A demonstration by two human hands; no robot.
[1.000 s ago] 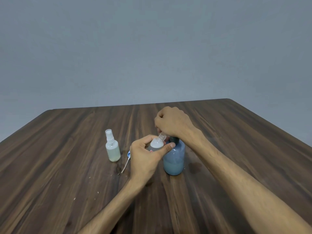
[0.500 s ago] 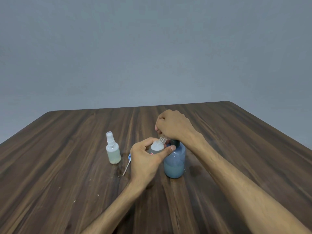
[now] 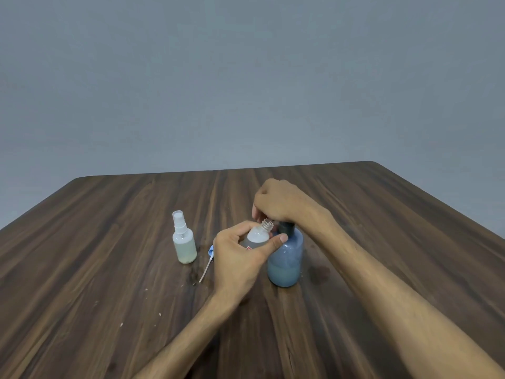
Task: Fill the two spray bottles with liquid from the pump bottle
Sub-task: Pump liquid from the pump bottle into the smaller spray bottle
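Hiding pump head (image 3: 285,224), right hand (image 3: 281,203)

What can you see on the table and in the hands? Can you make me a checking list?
Surface: dark wooden table, a few pale specks and a damp-looking patch near the bottles.
Job's things: blue pump bottle upright, partly filled; open spray bottle tilted, neck at the pump; capped spray bottle standing apart, liquid inside.
Clutter: removed spray head with tube lying on the table.
Grips: left hand holds the open spray bottle; right hand curled over the pump top.
Cables: nothing seen.
Surroundings: plain grey wall.
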